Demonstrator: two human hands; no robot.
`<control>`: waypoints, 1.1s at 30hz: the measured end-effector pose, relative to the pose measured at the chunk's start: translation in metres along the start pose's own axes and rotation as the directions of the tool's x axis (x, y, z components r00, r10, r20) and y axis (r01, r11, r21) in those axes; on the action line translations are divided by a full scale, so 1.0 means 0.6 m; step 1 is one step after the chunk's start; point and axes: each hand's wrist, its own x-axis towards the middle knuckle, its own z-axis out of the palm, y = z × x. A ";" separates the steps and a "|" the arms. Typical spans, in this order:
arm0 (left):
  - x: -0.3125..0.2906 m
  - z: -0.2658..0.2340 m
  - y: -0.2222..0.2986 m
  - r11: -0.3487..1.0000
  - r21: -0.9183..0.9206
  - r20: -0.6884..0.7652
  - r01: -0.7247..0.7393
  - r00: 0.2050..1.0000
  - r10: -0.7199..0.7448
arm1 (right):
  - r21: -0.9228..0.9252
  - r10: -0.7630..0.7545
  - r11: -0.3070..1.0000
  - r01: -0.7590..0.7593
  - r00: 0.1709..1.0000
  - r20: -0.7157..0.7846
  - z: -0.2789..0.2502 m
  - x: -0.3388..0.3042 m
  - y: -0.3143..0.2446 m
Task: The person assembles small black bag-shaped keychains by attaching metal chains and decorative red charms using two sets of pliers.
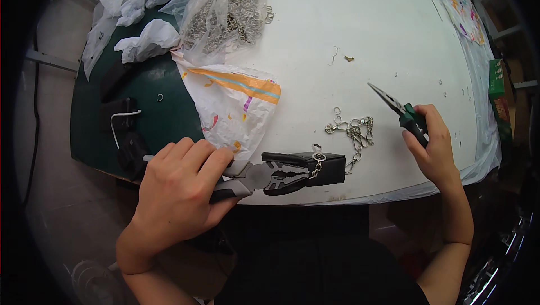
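My left hand point(183, 187) is closed around the grey and black handles of a large pair of pliers point(259, 176). The jaws point right and reach a small black box-shaped case point(331, 170) at the table's near edge. A short metal chain point(318, 165) with a ring hangs over that case by the jaw tips; whether the jaws grip it I cannot tell. In my right hand point(434, 145) are needle-nose pliers point(400, 111) with green and black handles, tips pointing up and left above the table. Between the hands lies a metal chain with clasps point(355, 130).
A clear bag of metal rings or chain parts point(225, 21) lies at the back left, beside a patterned plastic bag point(233, 105). Black cases point(126, 130) rest on the dark green surface point(163, 119). Loose rings point(337, 113) and scraps lie on the white tabletop point(315, 41).
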 end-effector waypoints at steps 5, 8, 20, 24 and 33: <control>-0.005 -0.001 -0.004 0.999 -0.012 -0.033 0.033 0.999 -0.033 | 0.007 -0.453 0.891 0.454 0.890 -0.052 -0.001 -0.007 -0.095; -0.009 -0.004 -0.006 0.999 -0.025 -0.043 0.037 0.998 -0.039 | -0.137 -0.530 0.842 0.521 0.847 -0.033 -0.011 -0.005 -0.113; -0.018 0.003 -0.015 0.999 0.026 -0.140 -0.033 0.990 0.037 | 0.030 -0.452 0.892 0.451 0.889 0.071 -0.012 -0.011 -0.127; -0.022 0.010 -0.019 0.991 0.109 -0.212 -0.081 0.972 0.103 | 0.160 -0.390 0.916 0.368 0.909 0.145 -0.013 -0.010 -0.127; -0.020 0.009 -0.014 0.986 0.134 -0.270 -0.102 0.953 0.135 | 0.217 -0.365 0.920 0.326 0.915 0.174 -0.017 -0.013 -0.127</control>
